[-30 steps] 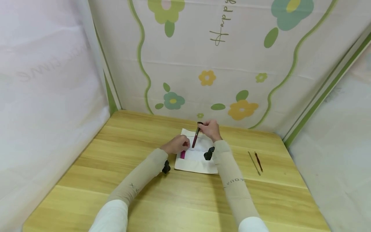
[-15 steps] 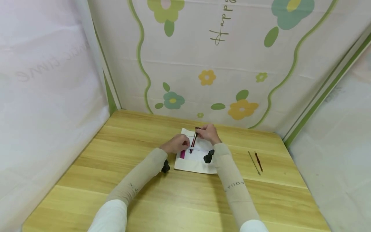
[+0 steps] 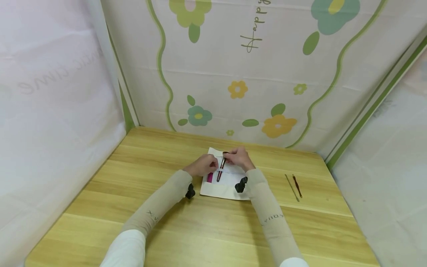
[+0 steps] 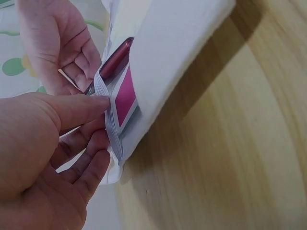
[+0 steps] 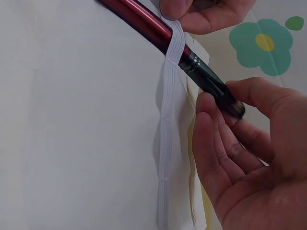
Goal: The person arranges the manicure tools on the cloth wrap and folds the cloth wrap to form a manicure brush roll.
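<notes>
A white fabric case lies on the table with a white elastic band stitched across it. My left hand pinches that band between thumb and fingers, lifting it at one spot. A brush with a glossy red handle and dark ferrule runs beneath the raised band. Near its short-bristled head, my right hand holds the brush between thumb and fingers. Beside the handle, a magenta patch with a white border shows in the left wrist view, partly covered by the case's folded edge.
On the right of the wooden table lie a thin greenish rod-like tool and a slim dark red tool. A flower-printed cloth wall rises behind, with pale cloth sides left and right.
My right hand has lowered toward me, sliding the brush under the elastic band, so its handle end now lies farther down the case. The left hand has stayed nearly still.
</notes>
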{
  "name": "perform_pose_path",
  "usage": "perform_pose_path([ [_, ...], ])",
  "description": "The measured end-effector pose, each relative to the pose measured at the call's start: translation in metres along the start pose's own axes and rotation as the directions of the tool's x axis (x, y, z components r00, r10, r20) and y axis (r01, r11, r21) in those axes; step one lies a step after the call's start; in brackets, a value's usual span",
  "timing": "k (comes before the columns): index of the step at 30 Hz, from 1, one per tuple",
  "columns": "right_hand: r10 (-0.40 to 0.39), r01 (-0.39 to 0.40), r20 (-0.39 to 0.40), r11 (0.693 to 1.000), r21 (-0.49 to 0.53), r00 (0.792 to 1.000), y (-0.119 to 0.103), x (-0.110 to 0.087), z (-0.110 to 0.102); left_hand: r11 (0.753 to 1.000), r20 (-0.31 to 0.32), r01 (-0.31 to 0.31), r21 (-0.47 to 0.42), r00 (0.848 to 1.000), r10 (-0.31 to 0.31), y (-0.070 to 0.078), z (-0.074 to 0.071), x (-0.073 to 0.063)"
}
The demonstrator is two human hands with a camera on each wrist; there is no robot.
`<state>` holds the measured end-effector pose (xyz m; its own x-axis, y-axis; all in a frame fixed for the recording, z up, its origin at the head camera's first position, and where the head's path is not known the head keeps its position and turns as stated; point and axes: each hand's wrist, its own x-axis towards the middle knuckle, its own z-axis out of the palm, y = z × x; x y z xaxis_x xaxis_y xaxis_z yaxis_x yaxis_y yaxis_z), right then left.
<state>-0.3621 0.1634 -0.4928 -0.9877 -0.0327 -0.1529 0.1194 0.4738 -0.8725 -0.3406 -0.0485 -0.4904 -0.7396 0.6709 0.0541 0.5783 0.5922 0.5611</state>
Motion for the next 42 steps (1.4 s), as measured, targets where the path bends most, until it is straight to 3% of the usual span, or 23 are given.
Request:
perform_pose_path([
  [9,-0.021,0.022,0.058,1.0,-0.014,0.998,0.0,-0.004,0.003,0.999,-0.016,-0.035,0.007,0.999,0.035,0.0,-0.001,0.0],
  [19,-0.042,0.044,0.057,0.998,-0.039,0.998,0.003,-0.005,0.009,0.999,-0.01,-0.04,0.01,0.999,0.04,-0.002,0.0,0.002],
  [30,-0.063,0.071,0.052,0.984,-0.161,0.997,0.0,-0.013,0.01,0.999,-0.008,-0.05,-0.005,0.999,0.05,-0.004,-0.001,0.002],
  [36,-0.059,0.086,0.107,0.961,-0.264,0.992,-0.007,-0.016,0.009,1.0,0.001,-0.026,-0.005,1.0,0.026,-0.005,0.0,0.003],
  [42,-0.03,0.08,0.165,0.949,-0.304,0.986,-0.011,-0.018,0.005,1.0,0.003,-0.023,-0.01,1.0,0.023,-0.005,0.002,0.003],
])
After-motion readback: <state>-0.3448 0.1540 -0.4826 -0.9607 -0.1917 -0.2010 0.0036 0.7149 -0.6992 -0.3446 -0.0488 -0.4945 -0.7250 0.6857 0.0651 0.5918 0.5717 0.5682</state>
